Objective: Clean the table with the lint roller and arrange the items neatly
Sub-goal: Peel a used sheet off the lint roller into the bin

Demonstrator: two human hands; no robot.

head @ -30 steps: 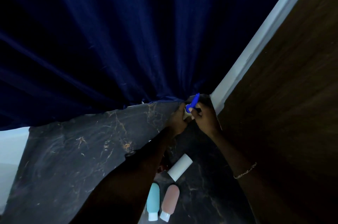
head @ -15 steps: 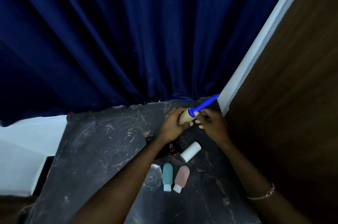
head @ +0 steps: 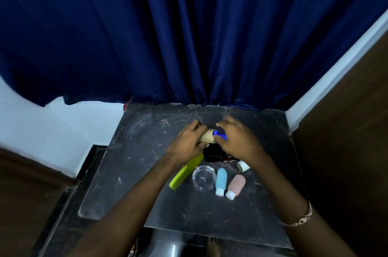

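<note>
Over the middle of the dark marble table [head: 130,175] I hold the lint roller [head: 210,138] with both hands. My left hand [head: 189,141] grips its beige roll. My right hand [head: 237,141] grips the blue handle, most of which is hidden under the fingers. Just below the hands lie a lime-green flat case [head: 185,170], a black jar [head: 213,152], a clear glass dish [head: 204,177], a light-blue bottle [head: 220,181], a pink bottle [head: 236,185] and a white cylinder [head: 243,165] partly under my right wrist.
A dark blue curtain [head: 189,36] hangs behind the table's far edge. A brown wooden panel [head: 346,151] with white trim stands along the right side. White wall shows at the left. My foot [head: 213,246] is below the table's front edge.
The view pulled back and swung left, showing the whole table and more items. Both hands brought the roller from the far right corner toward the table's middle, and the blue handle is more covered.
</note>
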